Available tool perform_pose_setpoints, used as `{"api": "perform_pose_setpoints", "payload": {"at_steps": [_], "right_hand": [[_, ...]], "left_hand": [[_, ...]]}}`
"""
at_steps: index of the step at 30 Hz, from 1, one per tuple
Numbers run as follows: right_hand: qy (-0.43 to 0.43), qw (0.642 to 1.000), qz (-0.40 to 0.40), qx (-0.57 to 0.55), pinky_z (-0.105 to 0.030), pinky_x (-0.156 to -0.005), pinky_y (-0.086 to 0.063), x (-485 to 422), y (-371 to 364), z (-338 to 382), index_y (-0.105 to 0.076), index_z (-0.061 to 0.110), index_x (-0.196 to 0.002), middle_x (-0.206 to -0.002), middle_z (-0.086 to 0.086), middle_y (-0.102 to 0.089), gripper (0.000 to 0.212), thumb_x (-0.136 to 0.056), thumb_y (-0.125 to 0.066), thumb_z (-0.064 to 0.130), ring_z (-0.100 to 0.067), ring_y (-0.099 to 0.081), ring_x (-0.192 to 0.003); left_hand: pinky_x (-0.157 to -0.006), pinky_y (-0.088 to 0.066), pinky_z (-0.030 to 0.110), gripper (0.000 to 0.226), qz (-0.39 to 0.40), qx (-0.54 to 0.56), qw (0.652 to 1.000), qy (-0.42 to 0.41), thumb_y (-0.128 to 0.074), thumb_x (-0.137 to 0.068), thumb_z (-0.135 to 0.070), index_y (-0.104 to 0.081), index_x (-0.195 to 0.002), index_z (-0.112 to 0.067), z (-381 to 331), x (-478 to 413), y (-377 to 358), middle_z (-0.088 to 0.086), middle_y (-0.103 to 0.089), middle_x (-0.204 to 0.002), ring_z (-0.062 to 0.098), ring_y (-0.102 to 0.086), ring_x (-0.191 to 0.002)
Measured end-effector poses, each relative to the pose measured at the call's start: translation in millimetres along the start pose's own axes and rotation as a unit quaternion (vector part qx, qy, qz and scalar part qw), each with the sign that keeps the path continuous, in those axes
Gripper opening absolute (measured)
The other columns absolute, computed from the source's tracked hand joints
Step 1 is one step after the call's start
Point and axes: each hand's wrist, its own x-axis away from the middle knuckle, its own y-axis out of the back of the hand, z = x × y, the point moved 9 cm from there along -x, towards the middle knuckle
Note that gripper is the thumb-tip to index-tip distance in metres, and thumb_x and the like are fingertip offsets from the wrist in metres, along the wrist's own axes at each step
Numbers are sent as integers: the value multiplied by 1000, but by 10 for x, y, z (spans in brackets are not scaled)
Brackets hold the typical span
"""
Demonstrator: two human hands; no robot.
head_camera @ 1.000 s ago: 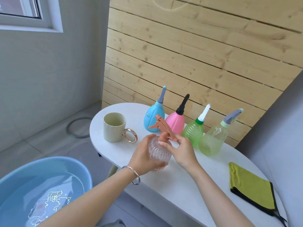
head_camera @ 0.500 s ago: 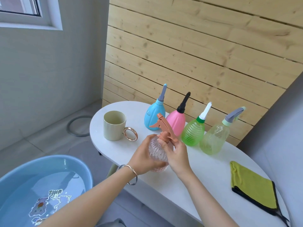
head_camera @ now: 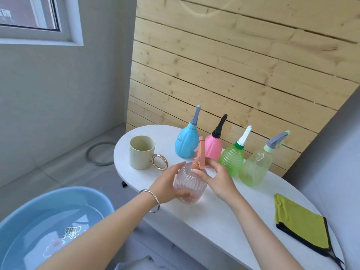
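A clear ribbed pink spray bottle (head_camera: 190,187) with an orange trigger head (head_camera: 200,154) stands on the white oval table (head_camera: 214,217). My left hand (head_camera: 167,184) grips the bottle's round body from the left. My right hand (head_camera: 218,178) holds the collar of the trigger head, thumb and fingers curled round it. The head stands upright, its nozzle turned away from me.
Behind stand a blue bottle (head_camera: 186,142), a pink bottle (head_camera: 214,146), a green bottle (head_camera: 232,158) and a pale green spray bottle (head_camera: 255,166). A cream mug (head_camera: 142,152) sits at the left, a yellow cloth (head_camera: 300,223) at the right. A blue water basin (head_camera: 48,221) lies below left.
The orange trigger head has turned on the bottle, from pointing left to pointing away. My right hand has shifted round the collar; my left hand keeps its hold.
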Motion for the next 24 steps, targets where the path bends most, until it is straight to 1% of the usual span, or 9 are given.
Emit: {"api": "perform_pose_setpoints", "payload": {"at_steps": [2, 6, 8, 11, 14, 17, 19, 21, 24], "right_hand": [[1, 1000, 4, 10, -6, -87, -39, -31, -11, 35, -65, 29, -97, -96, 16, -71, 23, -79, -76, 17, 6, -62, -96], [1, 1000, -12, 1, -15, -87, -45, -27, -65, 83, -64, 31, -91, -87, 16, -72, 26, -78, -76, 12, -1, -66, -92], [8, 999, -37, -26, -17, -86, -47, -64, -18, 243, -65, 30, -90, -86, 15, -72, 26, -79, -75, 9, -1, -66, -90], [49, 993, -91, -60, -12, -82, -47, -366, 200, 707, -64, 27, -89, -87, 12, -71, 27, -79, -73, 4, 1, -67, -85], [100, 987, -108, -59, -18, -83, -51, -816, 301, 1235, -64, 27, -87, -87, 5, -71, 26, -78, -75, 6, -10, -67, -84], [124, 983, -123, -51, -20, -82, -53, -1281, 216, 1534, -63, 27, -84, -84, 7, -70, 24, -77, -77, 9, -10, -68, -81], [118, 983, -131, -48, -23, -84, -54, -1555, 92, 1533, -64, 24, -84, -85, 6, -71, 20, -77, -77, 11, -12, -69, -83], [94, 985, -137, -48, -29, -86, -54, -1804, -89, 1397, -66, 18, -88, -87, 2, -72, 16, -77, -77, 13, -16, -69, -86], [46, 990, -116, -61, -30, -89, -53, -2012, -441, 1037, -65, 17, -91, -88, 2, -71, 18, -78, -76, 11, -15, -68, -86]], "left_hand": [[-108, -34, 28, 100, 19, -28, 999, 0, -82, -70, -34, -22, -149, -20, -10, -1, 8, 0, -40, -146, 14, -42, -129], [-107, -39, 34, 97, 36, -5, 999, -4, -79, -74, -35, -19, -150, -22, -119, 6, 83, -1, -36, -149, 17, -44, -129], [-101, -44, 29, 92, 13, 26, 999, -27, -79, -73, -38, -25, -147, -27, -289, -3, 312, -8, -40, -145, 12, -49, -121], [-93, -48, 25, 80, -44, 29, 996, -67, -81, -72, -36, -37, -138, -32, -567, -73, 875, -15, -47, -132, 9, -54, -111], [-90, -49, 24, 68, -88, 20, 992, -90, -78, -75, -33, -45, -134, -31, -729, -228, 1428, -14, -55, -125, 10, -57, -107], [-91, -48, 26, 63, -123, 5, 988, -92, -76, -78, -30, -48, -134, -25, -733, -486, 1866, -9, -58, -127, 13, -59, -106], [-93, -48, 30, 64, -137, -23, 987, -83, -76, -77, -35, -49, -134, -22, -651, -652, 2066, -8, -59, -125, 15, -59, -108], [-94, -47, 30, 69, -136, -42, 989, -50, -75, -75, -43, -48, -134, -20, -439, -834, 2202, -8, -58, -125, 15, -58, -109], [-90, -47, 28, 75, -124, -67, 990, 6, -75, -74, -47, -44, -137, -19, -88, -998, 2241, -3, -55, -130, 14, -55, -105]]}}
